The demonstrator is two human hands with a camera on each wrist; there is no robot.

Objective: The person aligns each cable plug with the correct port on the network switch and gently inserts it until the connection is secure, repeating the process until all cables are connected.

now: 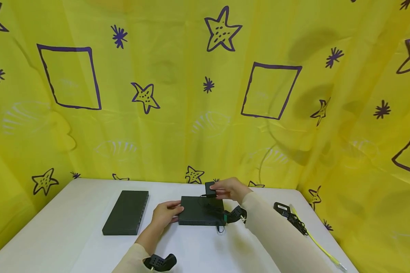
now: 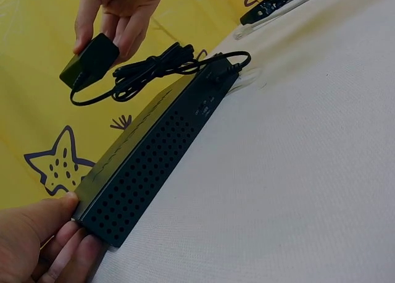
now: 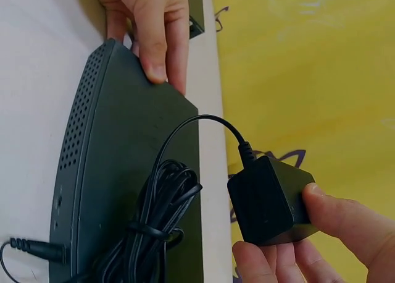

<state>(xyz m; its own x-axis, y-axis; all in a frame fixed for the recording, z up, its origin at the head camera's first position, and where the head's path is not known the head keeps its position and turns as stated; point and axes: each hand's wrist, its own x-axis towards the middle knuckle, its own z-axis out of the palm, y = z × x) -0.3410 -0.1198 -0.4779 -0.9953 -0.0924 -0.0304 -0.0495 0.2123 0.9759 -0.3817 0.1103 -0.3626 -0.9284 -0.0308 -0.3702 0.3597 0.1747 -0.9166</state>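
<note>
A flat black network box [image 1: 194,210] with a perforated edge is in the middle of the white table. My left hand [image 1: 165,213] grips its left end, thumb on top and fingers underneath in the left wrist view. Above the far right part of the box, my right hand [image 1: 230,189] holds a black power adapter [image 3: 265,199] between thumb and fingers. From the adapter runs a thin black cord, tied in a bundle [image 3: 154,224] over the box. The cord's plug [image 3: 40,250] sits in the box's perforated edge near the right end.
A second flat black box [image 1: 125,213] lies on the table at the left. Toward the right edge are another black adapter [image 1: 282,208] with a bundled cord and a yellow cable [image 1: 319,245]. A yellow patterned curtain [image 1: 177,132] hangs behind the table [image 1: 82,212].
</note>
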